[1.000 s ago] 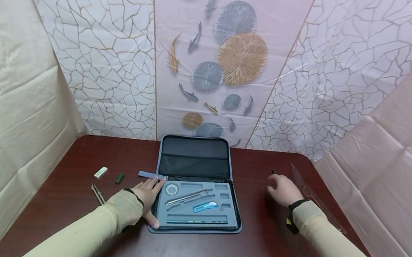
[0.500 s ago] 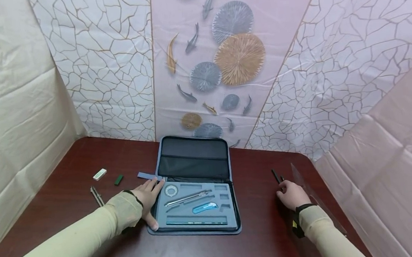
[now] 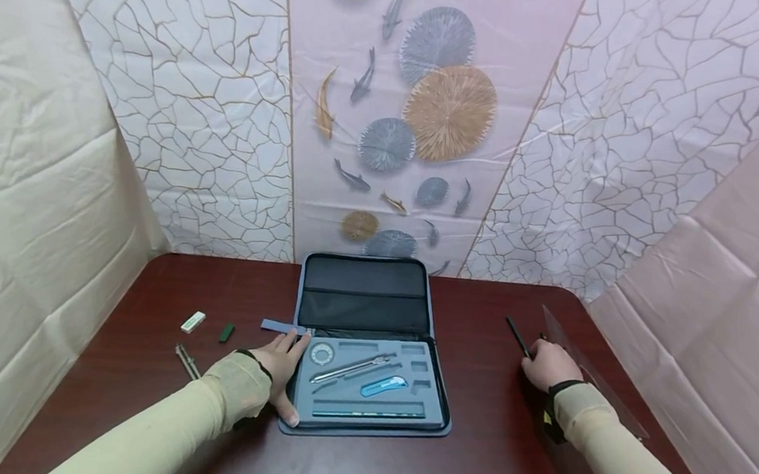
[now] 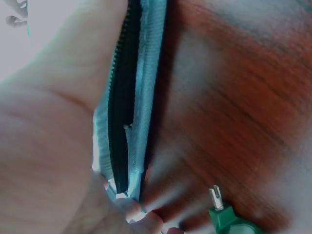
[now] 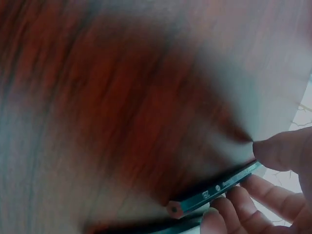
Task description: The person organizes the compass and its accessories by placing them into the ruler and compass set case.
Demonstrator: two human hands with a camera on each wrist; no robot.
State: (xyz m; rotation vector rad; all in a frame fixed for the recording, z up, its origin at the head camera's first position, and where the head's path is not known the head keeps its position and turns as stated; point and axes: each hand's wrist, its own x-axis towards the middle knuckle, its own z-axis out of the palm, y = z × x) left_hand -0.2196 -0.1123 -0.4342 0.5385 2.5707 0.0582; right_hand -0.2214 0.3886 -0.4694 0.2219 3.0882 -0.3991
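One faceted pencil (image 5: 214,192) in right hand (image 5: 273,195).

Right hand (image 3: 553,366) has shifted rightward and back toward the wearer — a dark pencil (image 3: 518,335), earlier mostly covered, now shows greater length.

Free tbl (image 3: 477,349) btwn case (image 3: 366,302) & pencil (image 3: 518,336); L fingers (image 3: 299,345) block case's L rim

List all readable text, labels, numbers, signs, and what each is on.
Left sleeve: possibly "DUA"; slanted, uncertain.
Dark pencil at right hand: print, too blurred.
White eraser: print, too small.
Blue cutter: print, too small.
White ring: marks, too small.
Other pencil in open case: marks, too small.
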